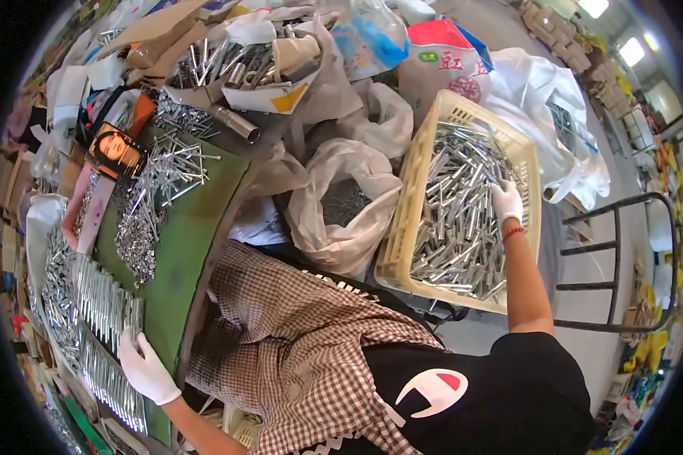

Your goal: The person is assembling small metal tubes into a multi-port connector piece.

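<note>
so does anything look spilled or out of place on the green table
The metal rods at the far end of the green table lie loosely crisscrossed, unlike the neat rows by the left hand. Possibly just work clutter; no clear damage shows.

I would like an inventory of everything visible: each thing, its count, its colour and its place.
Crate: one, cream, right of centre
Metal pieces: too many to count, silver, inside crate
Metal rows: two, silver, lower left
Tabletop: one, green, left
Loose metal parts: uncountable, silver, on tabletop
Phone: one, dark-edged, upper left
Large tube: one, silver, upper left
Sacks: several, mostly white, centre to upper right
Frame: one, black, right
Apron: one, brown-white check, worn
Shirt: one, black, worn
Background clutter: uncountable, mixed, around edges
Left grip: one, white-gloved, at rows
Right grip: one, white-gloved, at metal pieces
</note>
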`<state>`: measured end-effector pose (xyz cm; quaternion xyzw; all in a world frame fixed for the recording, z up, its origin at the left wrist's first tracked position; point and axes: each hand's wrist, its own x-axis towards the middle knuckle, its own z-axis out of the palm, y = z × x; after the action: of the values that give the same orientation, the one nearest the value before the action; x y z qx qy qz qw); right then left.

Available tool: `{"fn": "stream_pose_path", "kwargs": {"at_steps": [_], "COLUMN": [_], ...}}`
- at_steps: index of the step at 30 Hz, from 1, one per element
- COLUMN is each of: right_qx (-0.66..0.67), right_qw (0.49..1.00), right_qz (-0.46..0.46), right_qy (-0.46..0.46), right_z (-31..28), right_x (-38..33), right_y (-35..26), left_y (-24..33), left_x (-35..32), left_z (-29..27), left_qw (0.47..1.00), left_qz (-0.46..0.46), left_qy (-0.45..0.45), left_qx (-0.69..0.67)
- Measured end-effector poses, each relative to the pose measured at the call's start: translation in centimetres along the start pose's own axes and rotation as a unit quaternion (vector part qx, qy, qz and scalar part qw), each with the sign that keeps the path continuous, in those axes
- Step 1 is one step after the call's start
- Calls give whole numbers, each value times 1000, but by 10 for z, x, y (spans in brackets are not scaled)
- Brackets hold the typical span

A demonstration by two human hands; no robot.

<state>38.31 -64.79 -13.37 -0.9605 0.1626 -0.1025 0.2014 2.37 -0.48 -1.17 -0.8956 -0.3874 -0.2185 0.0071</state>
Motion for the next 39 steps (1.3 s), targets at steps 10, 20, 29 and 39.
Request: {"fn": "stream_pose_path", "kwargs": {"at_steps": [10, 20, 29, 39], "right_qx": [-51, -155, -132, -112], "right_qw": [987, 970, 983, 988], "right_qz": [-1, 28, 28, 43], "right_qy": [-155, -184, -126, -95], "right_z": [60, 91, 94, 86], "right_x": [74, 121, 110, 71], "right_y": [-12, 12, -4, -52], "left_y": [4, -7, -6, -11], "left_x": [-9, -7, -8, -4], "left_z": [-6, -5, -8, -10], "left_qw": [992, 992, 989, 994], "left_qz": [73, 50, 85, 72], "left_qy": [103, 119, 114, 65], "left_qx": [4, -2, -49, -49]}}
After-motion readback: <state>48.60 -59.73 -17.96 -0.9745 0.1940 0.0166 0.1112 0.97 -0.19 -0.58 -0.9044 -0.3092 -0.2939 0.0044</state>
